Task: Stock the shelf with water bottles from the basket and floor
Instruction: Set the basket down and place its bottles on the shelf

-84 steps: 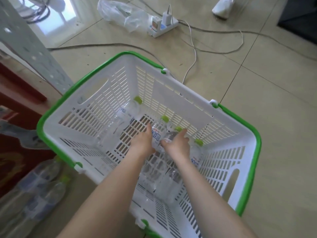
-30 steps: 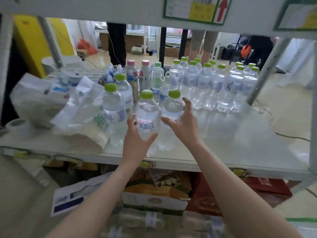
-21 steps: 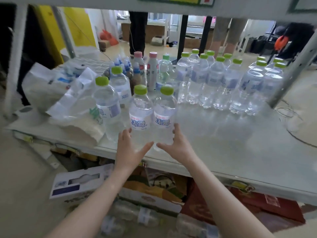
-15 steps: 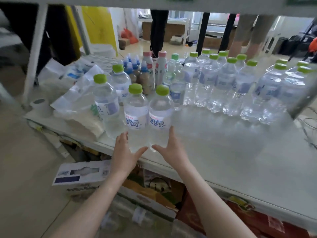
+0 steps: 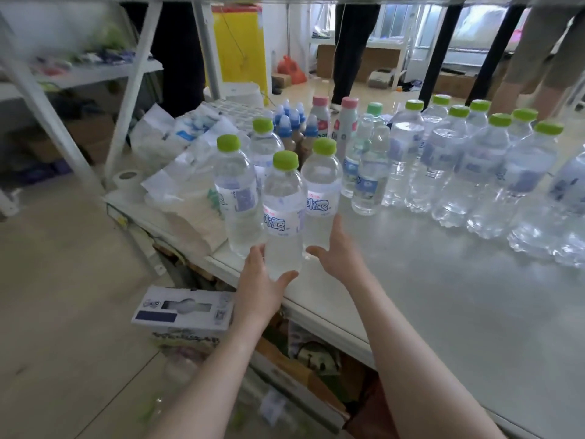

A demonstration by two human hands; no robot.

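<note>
Left fingers: wrapping the base of the front bottle, standing upright at the shelf edge.
Right fingers: spreading open, touching the neighbouring bottle, just right and behind.

— Item?
— Two forearms, bare to the lower frame edge; no sleeves in view.
— Hands?
— Left hand and right hand, both ungloved.
— Accessories?
— No ring, watch or band visible on either wrist.
</note>
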